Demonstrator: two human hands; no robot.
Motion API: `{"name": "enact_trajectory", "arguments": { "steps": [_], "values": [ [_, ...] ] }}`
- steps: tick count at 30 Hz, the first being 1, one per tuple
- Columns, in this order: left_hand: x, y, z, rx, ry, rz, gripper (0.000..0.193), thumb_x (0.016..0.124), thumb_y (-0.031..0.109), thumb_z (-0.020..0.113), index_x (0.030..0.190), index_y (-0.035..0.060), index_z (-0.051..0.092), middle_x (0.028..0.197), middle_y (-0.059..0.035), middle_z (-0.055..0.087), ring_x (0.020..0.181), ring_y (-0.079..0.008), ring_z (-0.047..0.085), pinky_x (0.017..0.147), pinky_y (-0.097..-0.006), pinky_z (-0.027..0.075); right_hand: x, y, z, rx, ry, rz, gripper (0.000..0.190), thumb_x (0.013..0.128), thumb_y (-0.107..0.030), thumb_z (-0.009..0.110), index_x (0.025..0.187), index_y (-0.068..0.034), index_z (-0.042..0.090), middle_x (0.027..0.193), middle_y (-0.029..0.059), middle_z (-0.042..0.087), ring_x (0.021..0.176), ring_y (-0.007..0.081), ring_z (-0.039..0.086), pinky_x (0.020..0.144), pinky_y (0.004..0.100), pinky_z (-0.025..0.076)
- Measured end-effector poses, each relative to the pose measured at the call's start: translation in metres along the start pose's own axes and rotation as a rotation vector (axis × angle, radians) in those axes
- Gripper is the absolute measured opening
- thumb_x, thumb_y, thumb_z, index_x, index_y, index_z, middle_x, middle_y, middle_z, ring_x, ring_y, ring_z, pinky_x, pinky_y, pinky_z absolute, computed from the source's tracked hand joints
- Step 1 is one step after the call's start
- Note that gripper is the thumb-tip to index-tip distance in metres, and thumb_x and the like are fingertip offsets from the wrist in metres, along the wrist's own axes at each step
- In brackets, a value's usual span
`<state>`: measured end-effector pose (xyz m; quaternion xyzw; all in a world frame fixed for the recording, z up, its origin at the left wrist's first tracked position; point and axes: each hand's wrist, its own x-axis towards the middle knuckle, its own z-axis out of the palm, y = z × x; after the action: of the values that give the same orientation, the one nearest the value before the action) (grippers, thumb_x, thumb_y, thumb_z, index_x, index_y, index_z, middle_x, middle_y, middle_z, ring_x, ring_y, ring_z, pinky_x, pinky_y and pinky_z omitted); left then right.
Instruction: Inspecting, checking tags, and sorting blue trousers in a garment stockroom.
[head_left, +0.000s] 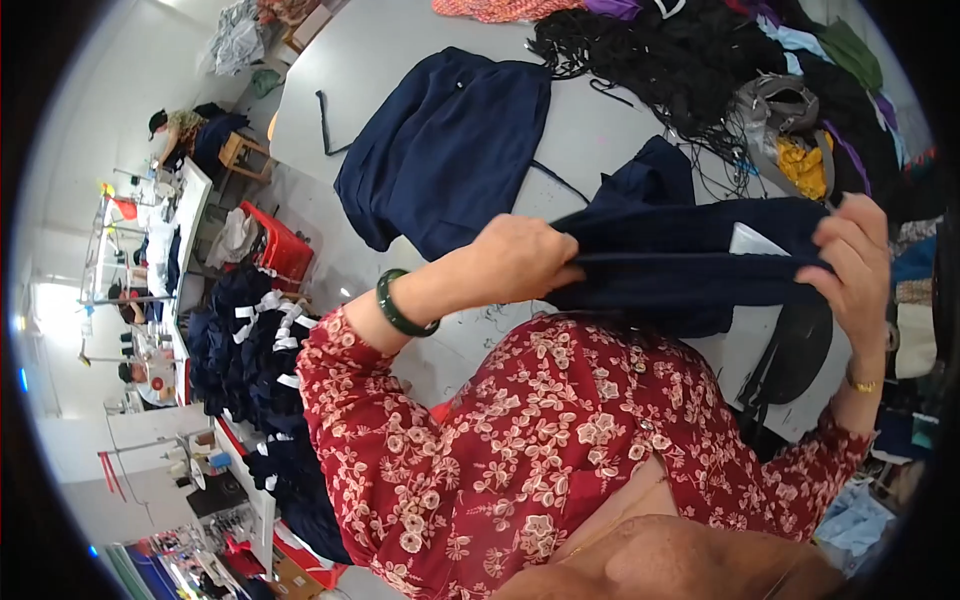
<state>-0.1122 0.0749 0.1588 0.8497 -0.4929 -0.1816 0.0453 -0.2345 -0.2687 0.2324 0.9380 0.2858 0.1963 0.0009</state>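
Observation:
A navy cloth garment (675, 225) is stretched between my two hands in front of my chest. My left hand (521, 255), with a dark green bangle on its wrist, is closed around one end of the cloth. At the far end my right hand (851, 255) pinches the garment's edge, slightly blurred. A small white patch (756, 240) shows between the folds; whether it is a label or the tabletop is unclear. Part of the navy cloth rests on the grey table (367, 67). Beyond my left hand lies another navy garment (450, 150), spread out with dark cords beside it.
Black cords and cloth (645, 60) are heaped at the table's far right, near a grey bag (780, 105) with yellow cloth (802, 165). On the left are a red crate (277, 247) and piled navy garments (225, 337). Other people sit along a sewing-machine row (161, 285).

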Motion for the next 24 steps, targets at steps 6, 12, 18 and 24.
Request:
{"name": "enact_trajectory", "arguments": {
  "steps": [6, 12, 18, 24],
  "values": [
    [0.004, 0.036, 0.013, -0.199, 0.216, 0.213, 0.032, 0.08, 0.03, 0.065, 0.092, 0.0013, 0.058, 0.074, -0.0151, 0.065, 0.072, -0.0344, 0.064, 0.063, -0.0418, 0.051, -0.015, -0.05, -0.004, 0.051, 0.022, -0.186, 0.048, 0.055, -0.036, 0.074, 0.062, -0.003, 0.04, 0.098, 0.0086, 0.061, 0.107, 0.0346, 0.049, 0.096, 0.0565, 0.036],
    [0.049, 0.05, 0.07, -0.539, 0.275, 0.37, 0.021, 0.074, 0.006, 0.057, 0.094, 0.0024, 0.058, 0.075, -0.018, 0.063, 0.075, -0.037, 0.062, 0.065, -0.0443, 0.049, 0.031, -0.086, 0.045, 0.537, -0.232, -0.141, 0.029, 0.064, -0.013, 0.074, 0.085, -0.001, 0.056, 0.086, 0.0117, 0.06, 0.082, 0.0325, 0.058, 0.087, 0.0457, 0.045],
    [0.033, 0.065, 0.069, -0.669, -0.018, 0.174, 0.019, 0.076, 0.009, 0.056, 0.094, 0.0015, 0.058, 0.075, -0.0203, 0.062, 0.075, -0.0364, 0.062, 0.065, -0.0443, 0.049, 0.013, -0.07, 0.101, 0.607, -0.252, -0.063, 0.035, 0.056, -0.014, 0.074, 0.086, -0.007, 0.057, 0.07, 0.0097, 0.051, 0.065, 0.0305, 0.051, 0.061, 0.0401, 0.04],
    [0.009, 0.044, 0.078, -0.82, 0.11, 0.149, 0.016, 0.078, 0.011, 0.057, 0.092, 0.0037, 0.058, 0.07, -0.0179, 0.061, 0.071, -0.0347, 0.062, 0.061, -0.0429, 0.048, -0.077, -0.001, 0.117, 0.206, -0.245, 0.05, 0.023, 0.058, -0.009, 0.068, 0.073, -0.008, 0.051, 0.066, 0.0076, 0.049, 0.063, 0.0293, 0.051, 0.068, 0.0405, 0.043]
  ]
}}
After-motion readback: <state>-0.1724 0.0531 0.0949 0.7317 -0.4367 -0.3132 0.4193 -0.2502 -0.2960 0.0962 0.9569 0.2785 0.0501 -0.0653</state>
